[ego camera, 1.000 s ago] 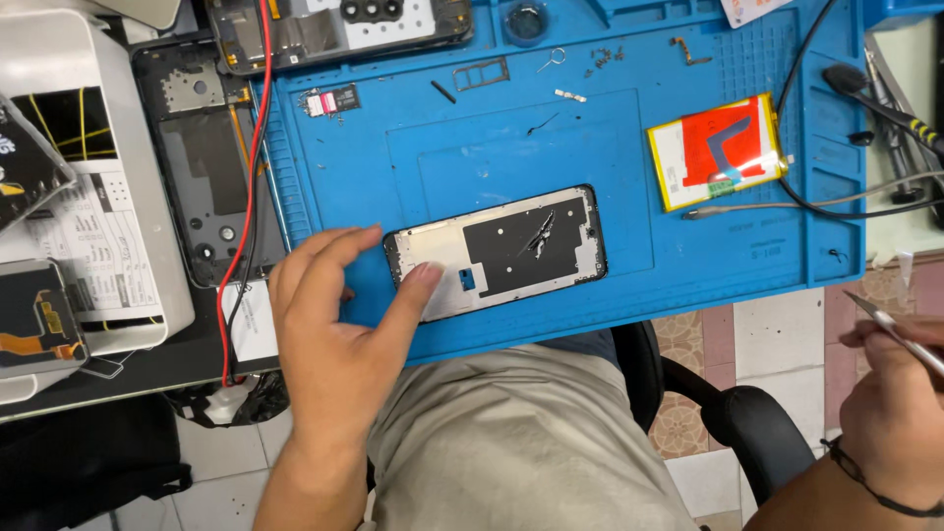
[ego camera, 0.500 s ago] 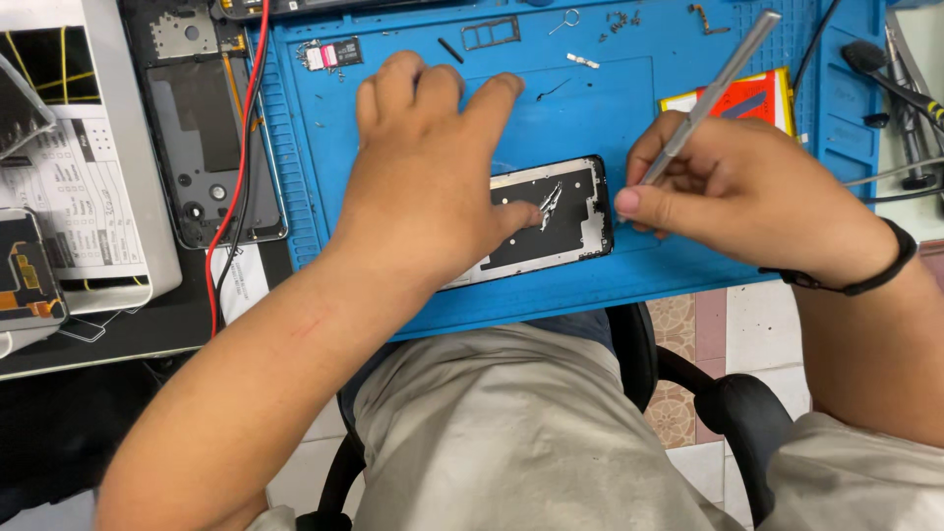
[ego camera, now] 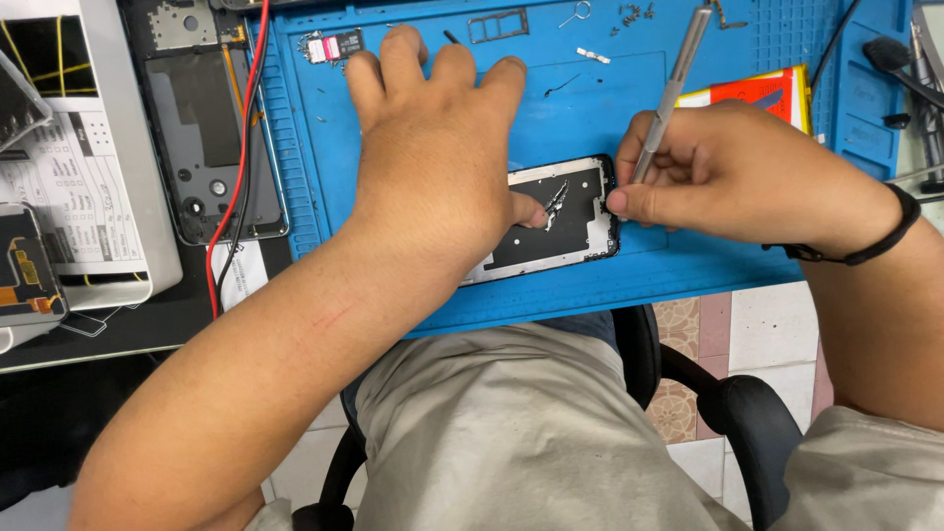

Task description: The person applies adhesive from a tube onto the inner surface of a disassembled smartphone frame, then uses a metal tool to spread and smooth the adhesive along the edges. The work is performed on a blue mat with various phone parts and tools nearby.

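The opened phone frame point(ego camera: 551, 221) lies at the blue mat's point(ego camera: 688, 265) six o'clock edge. Since a second ago, it has been pinned by the left hand point(ego camera: 433, 167), fingers spread flat; the metal tool point(ego camera: 669, 93), pinched by the right hand point(ego camera: 733, 177), has been brought to its three o'clock edge, so prying appears underway.

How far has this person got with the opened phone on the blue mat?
Done, it seems: the phone frame lies opened on the blue mat, a separate back cover sits off to the left, and tiny screws lie at the mat's top edge. In hand: the left hand presses the frame down while the right hand holds a metal tool at its right edge. Left: the yellow-red battery lies outside the frame.
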